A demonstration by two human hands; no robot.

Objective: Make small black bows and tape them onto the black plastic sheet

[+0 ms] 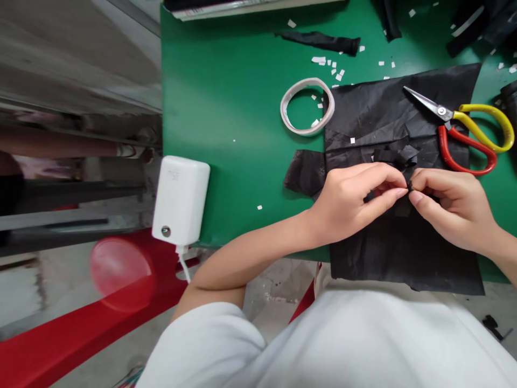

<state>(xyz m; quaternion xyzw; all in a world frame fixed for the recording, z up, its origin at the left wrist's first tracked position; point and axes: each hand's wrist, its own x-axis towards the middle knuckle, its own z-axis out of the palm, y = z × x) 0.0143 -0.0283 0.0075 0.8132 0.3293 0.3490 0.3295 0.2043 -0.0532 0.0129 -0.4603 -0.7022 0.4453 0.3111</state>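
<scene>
My left hand [359,199] and my right hand [452,207] meet fingertip to fingertip above a black sheet [375,258]. Both pinch a small piece of black material [409,186], mostly hidden by the fingers. Just beyond my fingertips a few folded black strips [398,156] lie on the sheet. Scissors [442,112] with one yellow and one red handle rest on the sheet past my right hand, blades apart only slightly or not at all. A roll of white tape [286,110] lies flat, touching or close to the sheet's left edge.
The green table [226,97] bears scattered white paper bits [319,60] and a black strip [323,40] at the back. A white power bank [181,199] with a cable sits at the left edge. Dark material [480,27] lies far right. A red chair [137,302] stands lower left.
</scene>
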